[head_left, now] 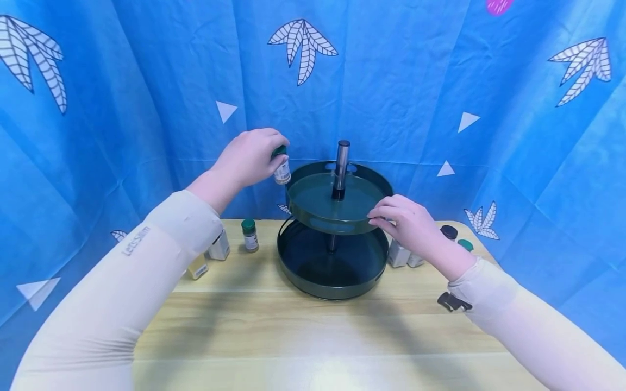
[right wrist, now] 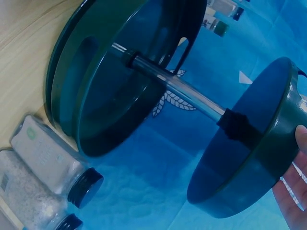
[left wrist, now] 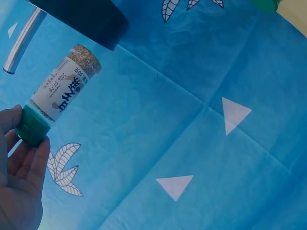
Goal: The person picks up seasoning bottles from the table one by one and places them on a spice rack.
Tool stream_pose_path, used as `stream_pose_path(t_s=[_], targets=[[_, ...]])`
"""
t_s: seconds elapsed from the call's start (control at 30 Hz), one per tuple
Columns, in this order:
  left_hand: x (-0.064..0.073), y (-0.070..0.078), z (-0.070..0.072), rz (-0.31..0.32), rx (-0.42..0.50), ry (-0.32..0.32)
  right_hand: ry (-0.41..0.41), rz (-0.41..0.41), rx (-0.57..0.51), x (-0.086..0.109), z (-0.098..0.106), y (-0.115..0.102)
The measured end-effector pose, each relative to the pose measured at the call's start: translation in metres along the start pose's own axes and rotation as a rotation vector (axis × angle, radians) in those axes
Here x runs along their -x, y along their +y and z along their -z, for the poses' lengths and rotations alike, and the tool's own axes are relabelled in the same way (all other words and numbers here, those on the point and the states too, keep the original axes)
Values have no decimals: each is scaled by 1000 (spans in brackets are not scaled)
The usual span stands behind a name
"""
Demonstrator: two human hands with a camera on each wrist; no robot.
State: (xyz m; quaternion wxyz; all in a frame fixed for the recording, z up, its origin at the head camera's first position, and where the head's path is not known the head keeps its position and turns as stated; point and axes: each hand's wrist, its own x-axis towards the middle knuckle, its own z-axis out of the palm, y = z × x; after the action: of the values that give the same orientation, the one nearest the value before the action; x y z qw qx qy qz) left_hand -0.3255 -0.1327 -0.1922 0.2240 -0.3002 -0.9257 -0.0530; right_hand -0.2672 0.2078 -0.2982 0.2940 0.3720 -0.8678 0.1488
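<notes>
High at the left of the two-tier turntable, my left hand [head_left: 251,157] grips a small spice jar [left wrist: 67,86] by its green cap [left wrist: 32,125]. The jar is clear, with a white label and brown grains inside. It hangs beside the rim of the dark green upper tray [head_left: 337,225], apart from the tabletop. My right hand [head_left: 408,222] holds the right side of that tray's rim, thumb against the outer wall. A silver post [head_left: 342,168] rises through the upper tray. Below it sits the wider lower tray [head_left: 332,290], and both trays hold nothing.
Another green-capped jar [head_left: 250,237] stands left of the turntable, near white [head_left: 219,247] and yellowish containers [head_left: 198,267] partly behind my left sleeve. At the right, several jars with dark or green caps [head_left: 449,232] stand behind my right forearm. A blue patterned curtain [head_left: 401,81] surrounds the wooden table [head_left: 254,326].
</notes>
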Motion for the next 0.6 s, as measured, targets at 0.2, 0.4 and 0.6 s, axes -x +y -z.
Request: stream_pose_path(t_s=[0.2, 0.4, 0.6], targets=[[-8, 1, -3, 31, 29, 19, -5, -4, -2, 0, -1, 2], [-13, 3, -11, 73, 83, 27, 3, 4, -3, 1, -1, 3], [-16, 4, -18, 85, 119, 24, 14, 15, -8, 0, -2, 4]])
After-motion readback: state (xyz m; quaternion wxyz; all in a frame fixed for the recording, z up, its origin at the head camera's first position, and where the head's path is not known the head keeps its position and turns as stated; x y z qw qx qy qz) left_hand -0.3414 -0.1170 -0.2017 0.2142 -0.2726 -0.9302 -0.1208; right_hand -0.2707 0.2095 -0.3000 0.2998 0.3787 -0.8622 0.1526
